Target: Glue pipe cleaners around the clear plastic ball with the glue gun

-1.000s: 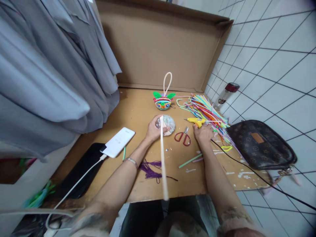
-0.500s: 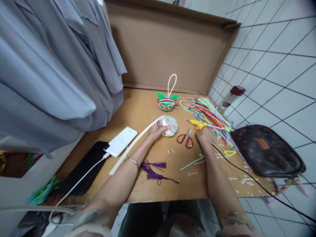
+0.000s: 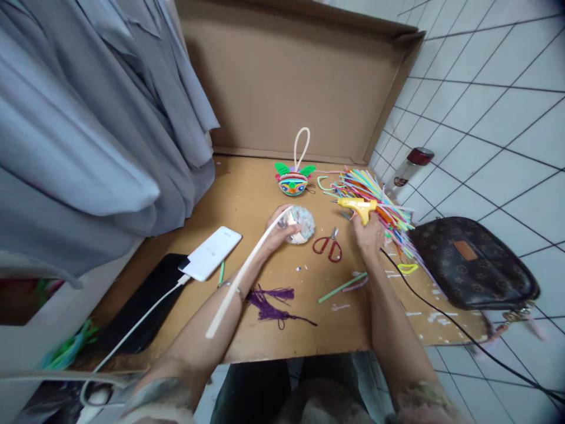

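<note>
My left hand [image 3: 281,229] is closed round a pale, rounded craft piece [image 3: 303,224], thumb across its face. A long cream strip [image 3: 249,271] trails from that piece back over my left forearm. In my right hand [image 3: 369,234] is a yellow glue gun [image 3: 358,206], its nozzle pointing left and its black cord [image 3: 424,299] running off to the lower right. Between my hands lie red-handled scissors [image 3: 329,246], blades pointing away from me. Beyond them sits a colourful lion-head ornament [image 3: 293,181] with green ears and a cream loop.
Several bright strips [image 3: 371,188] are heaped at the right, beside a brown handbag [image 3: 474,265] and a red-capped bottle [image 3: 412,168]. Purple tassels [image 3: 271,306] lie near the front edge. A white device [image 3: 214,254] with a cable rests at the left. Cardboard [image 3: 291,82] stands behind; grey cloth [image 3: 88,129] hangs left.
My right hand has raised the glue gun from the tabletop and turned it more upright. The cream strip has swung to lie across my left forearm. The view has shifted slightly.
</note>
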The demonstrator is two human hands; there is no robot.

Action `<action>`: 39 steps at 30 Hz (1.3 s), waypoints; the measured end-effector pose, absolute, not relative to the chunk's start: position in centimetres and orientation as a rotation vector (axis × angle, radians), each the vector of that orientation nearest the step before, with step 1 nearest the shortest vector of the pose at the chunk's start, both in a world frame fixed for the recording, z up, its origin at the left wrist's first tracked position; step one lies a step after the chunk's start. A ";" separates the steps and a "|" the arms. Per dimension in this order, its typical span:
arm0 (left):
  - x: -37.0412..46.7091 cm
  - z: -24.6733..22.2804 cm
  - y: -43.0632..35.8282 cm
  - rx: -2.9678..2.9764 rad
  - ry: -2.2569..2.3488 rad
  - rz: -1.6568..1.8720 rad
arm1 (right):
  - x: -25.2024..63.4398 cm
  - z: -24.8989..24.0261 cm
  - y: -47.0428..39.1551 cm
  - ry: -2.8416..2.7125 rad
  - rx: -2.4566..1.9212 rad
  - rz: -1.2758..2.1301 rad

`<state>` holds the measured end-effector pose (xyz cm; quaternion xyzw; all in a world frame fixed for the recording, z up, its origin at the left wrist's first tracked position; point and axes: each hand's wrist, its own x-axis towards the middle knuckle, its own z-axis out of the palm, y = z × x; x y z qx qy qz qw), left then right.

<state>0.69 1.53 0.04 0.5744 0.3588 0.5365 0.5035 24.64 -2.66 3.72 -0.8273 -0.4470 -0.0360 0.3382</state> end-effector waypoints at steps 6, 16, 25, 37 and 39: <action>0.7 -0.2 1.7 1.442 0.853 1.293 | 21.9 3.6 -3.7 -1.397 -1.830 -0.177; 0.6 -0.8 2.1 1.545 0.914 1.211 | 20.1 4.2 -4.8 -1.516 -1.861 -0.292; 0.7 -0.6 1.8 1.545 0.896 1.220 | 19.7 4.3 -5.2 -1.571 -1.919 -0.293; 0.7 -0.2 1.6 1.547 0.910 1.179 | 19.8 4.5 -5.1 -1.564 -1.914 -0.234; 0.7 -0.1 1.5 1.550 0.920 1.171 | 19.8 4.6 -5.1 -1.559 -1.933 -0.224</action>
